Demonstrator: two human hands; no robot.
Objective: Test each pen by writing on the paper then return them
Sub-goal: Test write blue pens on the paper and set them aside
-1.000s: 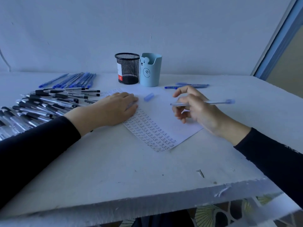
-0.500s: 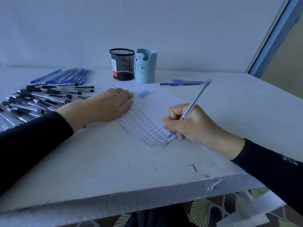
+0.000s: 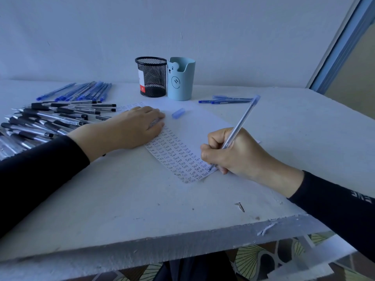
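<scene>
Dozens of black pens [image 3: 50, 120] fan across the left of a white worktop [image 3: 121, 209] with a chipped, rough near edge, set against a plain pale wall [image 3: 182, 27]. A blue frame [image 3: 341, 43] slants down the right side of the room, and patterned floor [image 3: 253, 258] shows below the edge. Behind the black pens lies a row of blue pens [image 3: 81, 91]. At the back stand a black mesh cup [image 3: 151, 77] and a light-blue bear cup [image 3: 180, 80], touching side by side, with a few more blue pens [image 3: 229, 100] lying just to their right. A loose screw [image 3: 240, 206] lies near the front edge. The paper [image 3: 198, 126] lies mid-worktop, its left part filled with rows of the handwritten word "Test", and a blue cap [image 3: 178, 113] rests on its far part between the hands. The left hand [image 3: 132, 126] lies flat on the sheet with its fingers straight, pressing it down and covering some upper rows. The right hand [image 3: 233, 153] grasps the pen [image 3: 241, 122] in a writing grip, tip on the paper's near corner, and hides the sheet's right edge. A second earlier this hand held the pen level above the paper. Half a second ago the tip was already down at the same corner, and the left hand has not moved.
</scene>
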